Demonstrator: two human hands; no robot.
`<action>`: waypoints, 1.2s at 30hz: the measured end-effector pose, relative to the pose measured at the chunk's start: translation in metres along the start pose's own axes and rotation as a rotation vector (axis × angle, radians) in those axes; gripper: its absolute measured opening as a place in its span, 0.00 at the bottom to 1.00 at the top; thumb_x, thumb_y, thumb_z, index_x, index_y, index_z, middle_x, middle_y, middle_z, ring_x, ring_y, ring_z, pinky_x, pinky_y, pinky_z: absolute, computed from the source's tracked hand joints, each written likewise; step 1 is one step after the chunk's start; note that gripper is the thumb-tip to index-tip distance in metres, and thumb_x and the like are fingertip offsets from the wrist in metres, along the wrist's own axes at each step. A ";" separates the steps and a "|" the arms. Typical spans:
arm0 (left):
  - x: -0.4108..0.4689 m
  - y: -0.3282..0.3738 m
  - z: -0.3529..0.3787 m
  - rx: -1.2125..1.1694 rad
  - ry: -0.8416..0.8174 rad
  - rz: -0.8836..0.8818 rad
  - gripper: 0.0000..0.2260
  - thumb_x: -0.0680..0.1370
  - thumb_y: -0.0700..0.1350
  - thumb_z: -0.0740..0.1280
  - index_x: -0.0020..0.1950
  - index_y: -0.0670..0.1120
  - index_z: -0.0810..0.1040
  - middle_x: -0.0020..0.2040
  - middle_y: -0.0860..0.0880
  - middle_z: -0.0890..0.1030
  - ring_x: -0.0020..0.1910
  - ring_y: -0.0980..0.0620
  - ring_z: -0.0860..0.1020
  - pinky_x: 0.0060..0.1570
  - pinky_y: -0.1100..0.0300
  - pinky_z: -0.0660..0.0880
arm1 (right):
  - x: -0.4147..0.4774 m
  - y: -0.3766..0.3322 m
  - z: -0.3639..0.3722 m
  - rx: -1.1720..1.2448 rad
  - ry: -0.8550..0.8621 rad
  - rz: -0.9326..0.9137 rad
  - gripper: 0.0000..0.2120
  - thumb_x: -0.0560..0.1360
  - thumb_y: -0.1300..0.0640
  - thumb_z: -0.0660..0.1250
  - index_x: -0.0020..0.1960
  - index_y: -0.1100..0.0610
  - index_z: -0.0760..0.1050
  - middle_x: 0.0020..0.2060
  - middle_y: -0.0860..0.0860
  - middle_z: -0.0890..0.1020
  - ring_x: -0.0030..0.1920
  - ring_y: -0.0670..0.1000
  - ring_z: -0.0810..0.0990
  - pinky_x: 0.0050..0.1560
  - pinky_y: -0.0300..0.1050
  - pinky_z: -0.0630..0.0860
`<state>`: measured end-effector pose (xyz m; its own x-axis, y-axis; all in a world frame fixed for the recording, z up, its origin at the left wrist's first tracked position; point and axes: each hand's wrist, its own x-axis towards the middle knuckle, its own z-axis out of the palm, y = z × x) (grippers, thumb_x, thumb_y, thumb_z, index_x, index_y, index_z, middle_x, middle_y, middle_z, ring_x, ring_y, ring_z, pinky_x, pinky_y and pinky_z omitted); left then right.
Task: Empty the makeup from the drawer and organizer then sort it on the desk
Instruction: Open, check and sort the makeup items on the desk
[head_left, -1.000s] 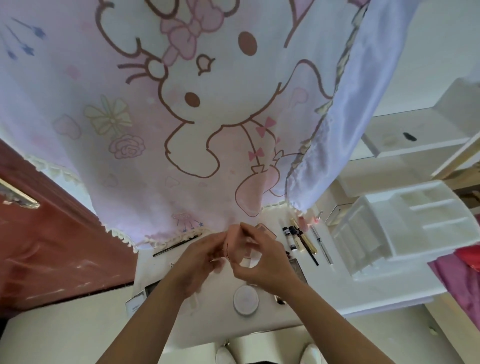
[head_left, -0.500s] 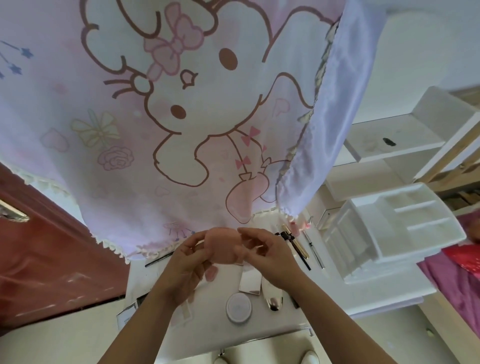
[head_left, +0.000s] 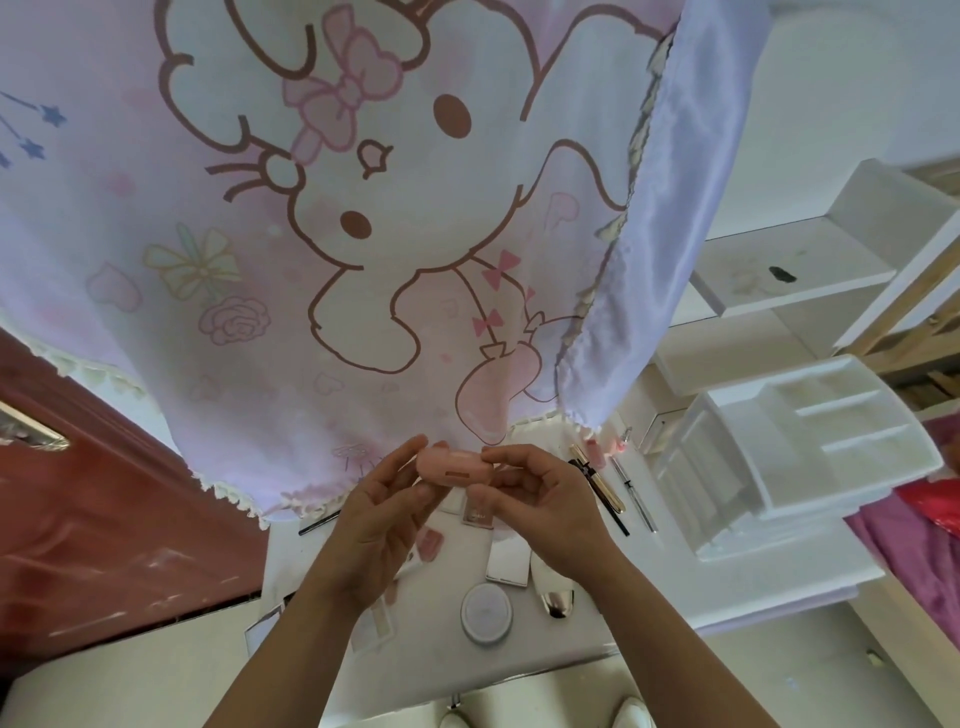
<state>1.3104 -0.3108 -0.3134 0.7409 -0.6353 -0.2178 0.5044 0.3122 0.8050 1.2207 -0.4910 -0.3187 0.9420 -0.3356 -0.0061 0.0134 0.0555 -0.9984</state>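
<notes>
Above the desk (head_left: 727, 597), both hands pinch a pink compact (head_left: 453, 466).

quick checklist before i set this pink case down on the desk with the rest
1. Grip: small rounded pink case pinched between left hand and right hand, above the desk: ok.
2. Case shut: cannot tell.
3. Bare spot on the white desk: ok, near the front right edge.
4. Items below the hands: round white jar and flat white rectangular compact lie there; dropping straight down is not ok.
5. White plastic organizer emptied: ok for the open top trays; drawers cannot tell.
6. Hanging pink cartoon curtain hides the desk's far part: cannot tell.
</notes>
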 end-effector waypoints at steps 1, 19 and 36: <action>-0.001 0.001 0.002 -0.020 -0.007 0.002 0.37 0.64 0.46 0.82 0.69 0.39 0.74 0.68 0.38 0.76 0.68 0.42 0.75 0.62 0.56 0.76 | -0.001 0.000 0.001 0.012 0.006 -0.005 0.16 0.69 0.62 0.79 0.54 0.51 0.82 0.45 0.51 0.87 0.48 0.51 0.86 0.52 0.45 0.82; -0.006 0.000 0.008 0.029 -0.139 -0.224 0.34 0.72 0.57 0.76 0.74 0.46 0.69 0.68 0.34 0.74 0.56 0.40 0.79 0.48 0.49 0.78 | 0.002 -0.012 -0.009 -0.611 -0.184 -0.177 0.22 0.63 0.42 0.81 0.54 0.42 0.77 0.64 0.34 0.76 0.64 0.37 0.72 0.64 0.39 0.71; 0.001 -0.011 0.014 -0.025 0.069 -0.270 0.20 0.77 0.50 0.66 0.65 0.40 0.75 0.50 0.38 0.82 0.41 0.43 0.82 0.35 0.53 0.79 | 0.004 -0.020 -0.015 -0.900 -0.312 -0.288 0.38 0.70 0.36 0.71 0.75 0.46 0.65 0.64 0.40 0.78 0.63 0.42 0.74 0.68 0.44 0.68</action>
<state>1.2995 -0.3248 -0.3144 0.6064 -0.6482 -0.4606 0.6978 0.1561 0.6990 1.2196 -0.5078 -0.2999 0.9906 0.0453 0.1293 0.1174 -0.7669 -0.6310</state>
